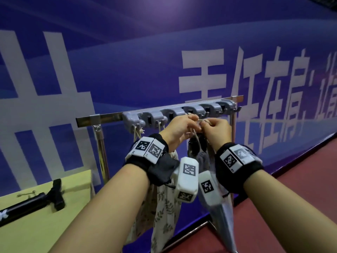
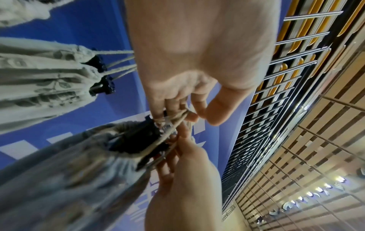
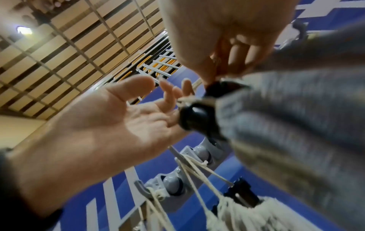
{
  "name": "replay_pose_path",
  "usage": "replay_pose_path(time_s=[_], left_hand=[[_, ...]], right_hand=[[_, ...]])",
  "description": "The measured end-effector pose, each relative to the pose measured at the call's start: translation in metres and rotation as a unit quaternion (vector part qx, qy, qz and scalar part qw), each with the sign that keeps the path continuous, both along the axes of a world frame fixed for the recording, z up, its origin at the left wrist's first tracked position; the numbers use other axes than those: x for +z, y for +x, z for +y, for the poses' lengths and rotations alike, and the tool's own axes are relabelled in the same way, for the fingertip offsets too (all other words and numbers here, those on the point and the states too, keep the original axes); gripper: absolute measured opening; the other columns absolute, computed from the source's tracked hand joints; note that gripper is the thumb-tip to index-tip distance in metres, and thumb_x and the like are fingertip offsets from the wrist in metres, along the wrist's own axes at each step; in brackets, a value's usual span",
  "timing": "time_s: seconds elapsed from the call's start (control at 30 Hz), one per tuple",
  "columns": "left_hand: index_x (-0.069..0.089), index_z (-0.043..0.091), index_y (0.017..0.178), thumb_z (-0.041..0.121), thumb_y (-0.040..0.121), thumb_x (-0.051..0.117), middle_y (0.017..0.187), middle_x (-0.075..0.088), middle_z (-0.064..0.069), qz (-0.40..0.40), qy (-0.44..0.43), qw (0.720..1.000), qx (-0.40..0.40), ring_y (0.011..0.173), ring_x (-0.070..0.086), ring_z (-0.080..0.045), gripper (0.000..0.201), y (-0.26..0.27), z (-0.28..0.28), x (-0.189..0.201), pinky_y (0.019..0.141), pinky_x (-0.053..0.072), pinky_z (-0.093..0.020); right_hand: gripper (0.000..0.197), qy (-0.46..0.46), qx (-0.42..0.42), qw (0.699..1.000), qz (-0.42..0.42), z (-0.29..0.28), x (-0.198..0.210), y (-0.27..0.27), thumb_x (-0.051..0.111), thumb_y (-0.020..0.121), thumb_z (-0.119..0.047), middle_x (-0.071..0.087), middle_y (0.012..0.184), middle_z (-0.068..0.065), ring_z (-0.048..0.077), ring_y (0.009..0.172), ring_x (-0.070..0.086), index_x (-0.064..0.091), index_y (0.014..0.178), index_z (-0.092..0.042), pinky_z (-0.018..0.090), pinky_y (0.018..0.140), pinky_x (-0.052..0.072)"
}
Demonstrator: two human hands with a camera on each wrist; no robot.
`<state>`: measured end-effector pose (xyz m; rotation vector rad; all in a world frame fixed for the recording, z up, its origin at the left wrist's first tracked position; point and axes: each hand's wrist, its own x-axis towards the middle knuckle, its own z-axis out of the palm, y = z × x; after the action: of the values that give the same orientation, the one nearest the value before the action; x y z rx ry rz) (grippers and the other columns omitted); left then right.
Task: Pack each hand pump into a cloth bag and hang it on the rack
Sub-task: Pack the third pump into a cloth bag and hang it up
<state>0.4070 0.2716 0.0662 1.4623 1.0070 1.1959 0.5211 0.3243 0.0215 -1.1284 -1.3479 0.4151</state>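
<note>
A grey cloth bag (image 2: 69,171) with a black pump handle (image 2: 134,140) sticking out of its gathered mouth hangs between my hands, just below the rack's grey hook strip (image 1: 173,114). My left hand (image 1: 193,123) has the bag's cream drawstring (image 2: 175,117) looped over its curled fingers. My right hand (image 1: 206,125) pinches the same cord close beside it. Two floral bags (image 1: 164,207) with pumps inside hang from the left hooks (image 3: 171,182). Another black pump (image 1: 31,201) lies on the yellow-green table (image 1: 76,207).
The steel rack rail (image 1: 109,116) stands on chrome posts (image 1: 102,152) in front of a blue banner wall (image 1: 164,52). Several hooks to the right (image 1: 226,105) carry nothing. Red floor (image 1: 291,179) lies to the right.
</note>
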Motion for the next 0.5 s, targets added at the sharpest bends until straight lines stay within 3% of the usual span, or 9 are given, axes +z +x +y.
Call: replay_pose_path(time_s=[0.07,0.17,0.23,0.33,0.43,0.5], left_hand=[[0.054,0.003,0.113,-0.021,0.084,0.033,0.085,0.054,-0.003,-0.006,0.005,1.000,0.012,0.079,0.057,-0.014,0.043,-0.003,0.008,0.002,0.072,0.048,-0.020],[0.045,-0.007,0.131,-0.027,0.082,0.025,0.107,0.050,-0.013,-0.014,0.010,0.999,0.031,0.082,0.056,-0.014,0.057,-0.008,0.017,0.005,0.082,0.049,-0.025],[0.039,-0.007,0.137,-0.028,0.081,0.024,0.118,0.045,-0.017,-0.014,0.015,0.999,0.043,0.091,0.056,-0.018,0.061,-0.011,0.024,0.007,0.086,0.048,-0.027],[0.034,-0.009,0.138,-0.027,0.083,0.023,0.120,0.045,-0.018,-0.021,0.013,0.998,0.058,0.106,0.051,-0.023,0.059,-0.015,0.032,0.008,0.083,0.047,-0.025],[0.033,-0.010,0.138,-0.028,0.084,0.020,0.122,0.045,-0.020,0.000,-0.005,0.998,0.063,0.119,0.048,-0.028,0.059,-0.018,0.037,0.000,0.075,0.045,-0.021],[0.038,-0.008,0.136,-0.027,0.083,0.020,0.110,0.048,-0.016,0.042,-0.011,0.997,0.060,0.110,0.047,-0.025,0.059,-0.020,0.036,-0.008,0.070,0.041,-0.018]], right_hand=[[0.020,0.014,-0.009,1.000,-0.014,0.010,0.010,-0.007,0.060,0.086,-0.017,0.070,0.074,0.015,0.028,0.077,0.065,0.072,0.077,-0.004,0.033,0.070,0.050],[0.019,0.017,-0.013,0.999,-0.039,0.025,0.021,-0.015,0.059,0.088,-0.018,0.069,0.072,0.012,0.019,0.071,0.059,0.075,0.082,-0.008,0.021,0.061,0.037],[0.019,0.021,-0.015,0.999,-0.042,0.035,0.026,-0.020,0.060,0.088,-0.019,0.071,0.079,0.014,0.014,0.071,0.057,0.076,0.086,-0.009,0.018,0.063,0.035],[0.019,0.013,0.000,0.999,-0.039,0.047,0.026,-0.028,0.061,0.088,-0.017,0.073,0.090,0.016,0.014,0.080,0.062,0.075,0.094,-0.006,0.015,0.067,0.039],[0.018,-0.019,0.007,0.998,-0.057,0.056,0.013,-0.035,0.061,0.087,-0.014,0.072,0.087,0.021,0.016,0.082,0.064,0.075,0.089,-0.004,0.014,0.062,0.041],[0.017,-0.044,0.018,0.998,-0.032,0.059,0.002,-0.036,0.064,0.086,-0.017,0.072,0.088,0.018,0.015,0.081,0.063,0.076,0.091,-0.005,0.018,0.067,0.043]])
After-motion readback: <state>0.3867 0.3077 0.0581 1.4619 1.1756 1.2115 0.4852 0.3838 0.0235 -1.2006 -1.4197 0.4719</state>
